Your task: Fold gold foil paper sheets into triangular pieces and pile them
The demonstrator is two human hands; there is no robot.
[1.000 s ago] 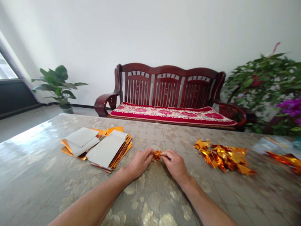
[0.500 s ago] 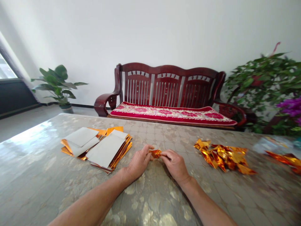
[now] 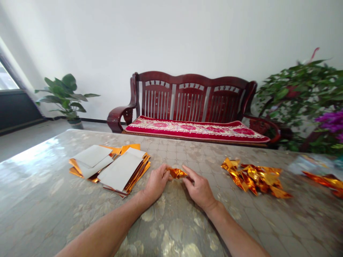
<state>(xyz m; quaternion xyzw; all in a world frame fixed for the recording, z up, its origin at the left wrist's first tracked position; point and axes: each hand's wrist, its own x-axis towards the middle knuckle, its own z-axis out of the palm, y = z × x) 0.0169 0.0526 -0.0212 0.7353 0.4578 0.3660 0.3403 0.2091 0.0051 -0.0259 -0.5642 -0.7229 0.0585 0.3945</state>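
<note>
A small folded piece of shiny orange-gold foil paper (image 3: 177, 173) is between my two hands, just over the table. My left hand (image 3: 157, 181) pinches its left end between thumb and fingers. On the other side, my right hand (image 3: 197, 185) has thumb and forefinger parted around the pointed right tip, close to it and not gripping it. To the left lies a stack of foil paper sheets (image 3: 120, 169), mostly with the pale side up. A heap of folded foil pieces (image 3: 254, 176) lies to the right.
The table (image 3: 88, 221) has a patterned, glossy cover. At its right edge are a clear plastic bag (image 3: 311, 165) and more orange foil (image 3: 325, 182). Behind stands a dark red wooden bench (image 3: 190, 96) with a red patterned cushion, between potted plants (image 3: 66, 94).
My right thumb and forefinger have come apart and let go of the foil's right end. More of the foil piece now shows. My left hand keeps its pinch, nearly in place.
</note>
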